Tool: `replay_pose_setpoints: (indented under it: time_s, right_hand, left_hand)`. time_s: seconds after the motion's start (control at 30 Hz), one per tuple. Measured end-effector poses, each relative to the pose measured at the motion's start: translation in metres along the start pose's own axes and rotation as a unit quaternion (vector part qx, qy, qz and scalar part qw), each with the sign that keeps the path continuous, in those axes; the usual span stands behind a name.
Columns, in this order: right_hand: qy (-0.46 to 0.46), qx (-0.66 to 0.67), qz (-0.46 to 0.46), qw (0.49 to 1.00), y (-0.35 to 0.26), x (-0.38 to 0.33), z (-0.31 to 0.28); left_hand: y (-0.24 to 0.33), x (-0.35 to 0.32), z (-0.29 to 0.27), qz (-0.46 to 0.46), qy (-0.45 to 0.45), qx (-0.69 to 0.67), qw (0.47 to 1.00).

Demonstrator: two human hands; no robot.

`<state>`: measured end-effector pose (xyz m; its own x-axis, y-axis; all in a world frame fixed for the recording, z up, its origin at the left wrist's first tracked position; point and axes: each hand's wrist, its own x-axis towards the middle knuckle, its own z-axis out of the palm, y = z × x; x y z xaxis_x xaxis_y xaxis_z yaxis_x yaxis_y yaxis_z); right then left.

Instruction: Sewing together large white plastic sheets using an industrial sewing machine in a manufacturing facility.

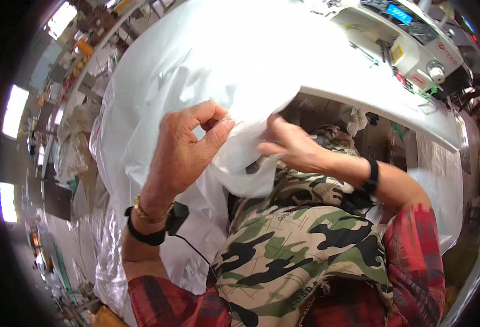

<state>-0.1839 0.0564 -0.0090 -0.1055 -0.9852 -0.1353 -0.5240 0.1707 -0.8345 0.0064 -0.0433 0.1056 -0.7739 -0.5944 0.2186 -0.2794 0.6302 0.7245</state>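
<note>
A large sheet of thin white cloth [147,120] spreads over the work table and hangs down on the left side of my lap. My left hand [188,139] is raised over it, thumb and forefinger pinched together on the cloth's edge. To its right, my right hand [294,144] is slightly blurred, thumb and forefinger apart, close beside the cloth's edge. Between and below both hands hangs a loose curved fold [251,182] of the same cloth. The right hand's farther fingers are hidden.
A white sewing machine [414,49] with a lit blue display stands at the far right on the white table [370,103]. Small tools and thread lie beside it. Camouflage apron cloth [305,234] covers my lap. A black cable [196,250] runs from my left wrist.
</note>
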Motion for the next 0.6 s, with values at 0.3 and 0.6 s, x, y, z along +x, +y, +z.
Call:
replay_pose_setpoints:
  time_s: [0.3,0.6]
  right_hand:
    - [-0.179,0.073,-0.419,0.887,-0.038,0.108,0.074]
    - [-0.254,-0.173,-0.21,0.928,0.066,0.049,0.016]
  left_hand:
    - [0.032,0.011,0.012,0.362,-0.192,0.423,0.808]
    - [-0.085,-0.042,0.108,0.22,-0.025,0.263,0.939]
